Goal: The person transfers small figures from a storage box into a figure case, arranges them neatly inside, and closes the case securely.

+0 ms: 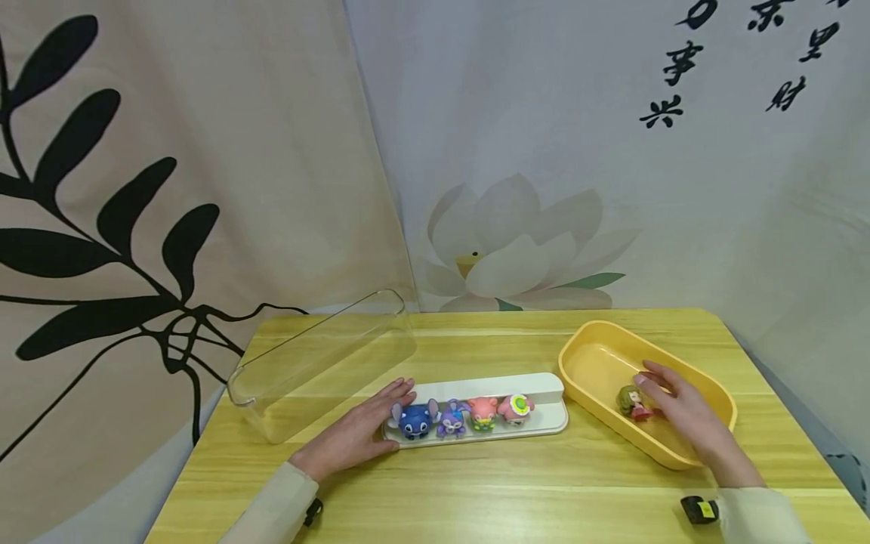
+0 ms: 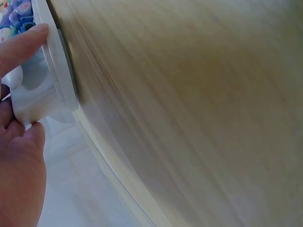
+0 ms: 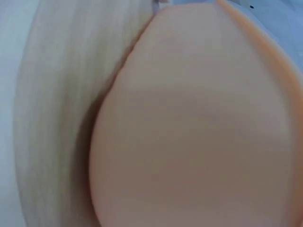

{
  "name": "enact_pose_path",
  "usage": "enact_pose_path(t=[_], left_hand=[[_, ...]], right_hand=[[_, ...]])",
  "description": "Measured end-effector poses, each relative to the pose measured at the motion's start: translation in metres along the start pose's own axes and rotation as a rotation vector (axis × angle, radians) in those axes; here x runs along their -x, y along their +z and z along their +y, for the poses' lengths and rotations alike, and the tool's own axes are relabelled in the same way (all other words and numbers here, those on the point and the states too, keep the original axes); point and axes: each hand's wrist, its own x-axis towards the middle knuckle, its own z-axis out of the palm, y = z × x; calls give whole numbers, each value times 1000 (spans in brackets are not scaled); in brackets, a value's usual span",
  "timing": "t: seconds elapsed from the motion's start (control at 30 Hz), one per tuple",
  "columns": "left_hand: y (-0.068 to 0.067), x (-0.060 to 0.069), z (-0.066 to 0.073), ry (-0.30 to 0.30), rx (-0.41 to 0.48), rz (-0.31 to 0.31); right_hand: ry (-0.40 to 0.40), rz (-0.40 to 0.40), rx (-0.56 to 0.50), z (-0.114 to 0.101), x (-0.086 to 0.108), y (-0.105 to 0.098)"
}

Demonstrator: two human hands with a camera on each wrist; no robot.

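My left hand [image 1: 360, 434] grips the left end of a white display base [image 1: 553, 415]. In the left wrist view the thumb [image 2: 28, 45] lies on its front edge and the other fingers bend against its end. On the base stand a dark blue big-eared figurine [image 1: 414, 421], a purple one [image 1: 452, 419] and two pink ones [image 1: 484, 412]. My right hand [image 1: 689, 415] is inside a yellow tray [image 1: 720, 397], its fingers against a doll figurine [image 1: 632, 403] with green hair and a red dress. Whether they pinch it cannot be told. The right wrist view shows only the tray.
A clear plastic cover [image 1: 326, 363] lies behind and left of the base, on the wooden table [image 1: 476, 499]. Behind the table hangs a printed cloth [image 1: 544, 151]. The table's left edge slopes away beneath the cover.
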Motion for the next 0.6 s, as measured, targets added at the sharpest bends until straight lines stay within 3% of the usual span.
enact_pose_path(t=[0.23,0.5,0.6], left_hand=[[-1,0,0,-6,5,-3],[-1,0,2,-15,10,-1],[-1,1,2,-14,9,1]], right_hand=[[31,-12,-22,7,-3,-5],[40,-39,-137,9,-4,0],[49,-49,-124,9,-6,1]])
